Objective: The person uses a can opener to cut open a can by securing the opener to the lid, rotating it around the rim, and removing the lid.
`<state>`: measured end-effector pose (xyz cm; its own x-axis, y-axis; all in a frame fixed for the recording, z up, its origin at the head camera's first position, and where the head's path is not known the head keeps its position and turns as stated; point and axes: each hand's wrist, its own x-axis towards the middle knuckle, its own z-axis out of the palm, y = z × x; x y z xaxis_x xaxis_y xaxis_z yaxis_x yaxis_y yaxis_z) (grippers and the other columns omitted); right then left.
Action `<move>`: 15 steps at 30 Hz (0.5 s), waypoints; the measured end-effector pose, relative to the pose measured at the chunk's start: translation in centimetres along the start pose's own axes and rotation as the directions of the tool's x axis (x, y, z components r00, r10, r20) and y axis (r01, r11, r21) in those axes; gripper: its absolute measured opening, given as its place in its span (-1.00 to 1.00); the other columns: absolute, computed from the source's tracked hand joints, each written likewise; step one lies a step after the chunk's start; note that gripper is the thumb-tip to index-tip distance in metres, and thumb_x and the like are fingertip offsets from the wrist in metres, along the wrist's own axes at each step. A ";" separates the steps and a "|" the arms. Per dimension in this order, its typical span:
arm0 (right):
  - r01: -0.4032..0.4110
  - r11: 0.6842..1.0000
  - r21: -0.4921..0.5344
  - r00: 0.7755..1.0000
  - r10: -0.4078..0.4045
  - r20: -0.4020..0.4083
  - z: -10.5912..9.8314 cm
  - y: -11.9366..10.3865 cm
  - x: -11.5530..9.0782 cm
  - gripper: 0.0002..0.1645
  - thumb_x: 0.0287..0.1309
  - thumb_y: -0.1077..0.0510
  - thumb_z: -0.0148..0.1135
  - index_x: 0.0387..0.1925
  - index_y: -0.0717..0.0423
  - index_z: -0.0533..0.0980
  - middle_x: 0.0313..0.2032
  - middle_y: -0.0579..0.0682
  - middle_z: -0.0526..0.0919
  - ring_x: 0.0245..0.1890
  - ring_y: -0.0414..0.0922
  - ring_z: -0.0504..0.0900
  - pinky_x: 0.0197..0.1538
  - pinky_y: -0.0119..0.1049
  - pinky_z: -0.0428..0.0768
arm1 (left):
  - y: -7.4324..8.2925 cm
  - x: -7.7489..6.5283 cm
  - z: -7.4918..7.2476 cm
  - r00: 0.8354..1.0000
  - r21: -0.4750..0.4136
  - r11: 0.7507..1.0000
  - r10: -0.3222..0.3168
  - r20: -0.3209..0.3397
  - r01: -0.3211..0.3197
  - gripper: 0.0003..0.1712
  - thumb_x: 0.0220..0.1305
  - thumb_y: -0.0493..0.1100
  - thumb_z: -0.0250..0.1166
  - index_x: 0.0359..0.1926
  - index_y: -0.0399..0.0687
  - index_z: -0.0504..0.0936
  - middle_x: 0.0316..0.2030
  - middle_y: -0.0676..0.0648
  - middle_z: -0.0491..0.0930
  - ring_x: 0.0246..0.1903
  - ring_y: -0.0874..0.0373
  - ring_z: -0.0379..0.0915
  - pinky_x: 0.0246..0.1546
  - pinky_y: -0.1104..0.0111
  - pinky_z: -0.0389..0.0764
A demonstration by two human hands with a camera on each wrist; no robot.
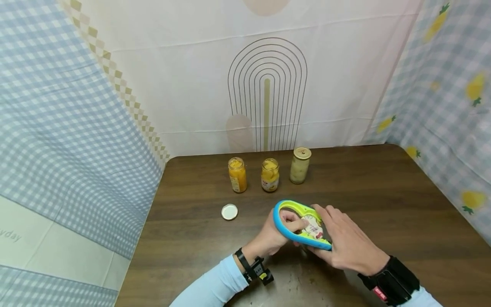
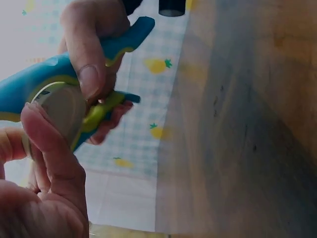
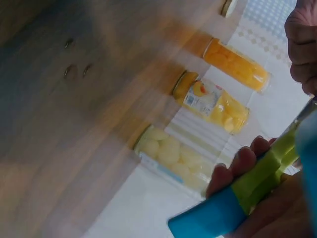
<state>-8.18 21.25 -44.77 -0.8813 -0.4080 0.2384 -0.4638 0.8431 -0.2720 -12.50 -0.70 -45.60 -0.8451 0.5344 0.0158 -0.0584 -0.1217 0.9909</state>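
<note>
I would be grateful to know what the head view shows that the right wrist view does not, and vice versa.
Only the head view shows the printed face of the lid inside the opener, the fruit-print cloth and the black wrist straps.

Only the right wrist view shows a blue strip along the pale jar.

Both show the three jars, including the orange jar and middle jar, the loose white lid, the opener and parts of both hands.
</note>
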 end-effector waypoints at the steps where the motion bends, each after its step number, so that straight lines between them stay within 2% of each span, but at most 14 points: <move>1: 0.006 1.000 -0.016 1.000 -0.007 -0.006 -0.2 0.1 0.0 0.07 -0.03 -0.29 0.48 0.39 0.14 0.30 -0.14 -0.09 0.45 -0.27 -0.19 0.31 -0.23 -0.22 0.31 | 0.0 0.0 0.0 1.000 0.006 1.000 0.003 -0.002 -0.003 -0.68 0.33 -0.21 0.38 -0.51 -0.37 0.69 -0.68 0.03 0.60 -0.73 0.20 0.49 -0.71 0.37 0.61; 4: 0.024 0.999 -0.032 0.999 -0.025 -0.045 -1.2 0.5 0.5 0.02 -0.06 -0.15 0.47 0.39 0.15 0.31 -0.16 -0.09 0.47 -0.31 -0.20 0.31 -0.30 -0.23 0.28 | 0.5 0.4 -0.1 0.996 0.072 0.994 0.085 -0.015 -0.084 -0.69 0.38 -0.20 0.35 -0.49 -0.33 0.70 -0.68 -0.03 0.62 -0.75 0.14 0.54 -0.71 0.28 0.66; 8: 0.024 1.000 0.018 0.995 -0.023 -0.093 -2.0 0.9 1.1 -0.01 -0.05 -0.05 0.45 0.40 0.12 0.28 -0.13 -0.12 0.49 -0.32 -0.23 0.34 -0.39 -0.29 0.33 | 2.1 1.5 -0.2 0.987 0.182 0.971 0.162 -0.007 -0.158 -0.69 0.39 -0.13 0.36 -0.46 -0.24 0.75 -0.68 -0.11 0.67 -0.74 -0.02 0.61 -0.68 0.26 0.70; 9: 0.022 0.999 0.028 0.995 -0.019 -0.102 -2.0 1.0 1.2 -0.02 -0.04 -0.04 0.44 0.41 0.11 0.27 -0.13 -0.12 0.49 -0.32 -0.24 0.34 -0.39 -0.31 0.34 | 2.3 1.8 -0.3 0.986 0.204 0.966 0.163 -0.012 -0.158 -0.70 0.38 -0.13 0.37 -0.46 -0.23 0.76 -0.67 -0.12 0.68 -0.73 -0.03 0.63 -0.67 0.26 0.71; 12: 0.011 0.999 0.030 0.992 -0.007 -0.128 -1.9 1.2 1.3 -0.04 -0.04 -0.06 0.43 0.39 0.09 0.27 -0.16 -0.13 0.48 -0.33 -0.24 0.35 -0.42 -0.33 0.37 | 2.6 2.2 -0.4 0.993 0.224 0.968 0.115 -0.008 -0.110 -0.72 0.37 -0.13 0.38 -0.44 -0.22 0.78 -0.67 -0.11 0.71 -0.71 0.00 0.67 -0.65 0.27 0.73; 15: -0.001 0.999 0.045 0.988 0.008 -0.154 -1.4 1.2 1.3 -0.04 -0.04 -0.08 0.43 0.38 0.08 0.27 -0.19 -0.12 0.46 -0.33 -0.22 0.35 -0.42 -0.31 0.39 | 2.0 2.1 -0.7 0.998 0.213 0.975 0.061 -0.016 -0.056 -0.72 0.38 -0.15 0.37 -0.41 -0.27 0.79 -0.63 -0.17 0.73 -0.66 0.01 0.70 -0.57 0.18 0.77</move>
<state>-9.74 22.27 -43.50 -0.8606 -0.3424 0.3769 -0.4664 0.8271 -0.3136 -14.77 -0.40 -43.70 -0.8557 0.5121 0.0742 0.1039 0.0297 0.9941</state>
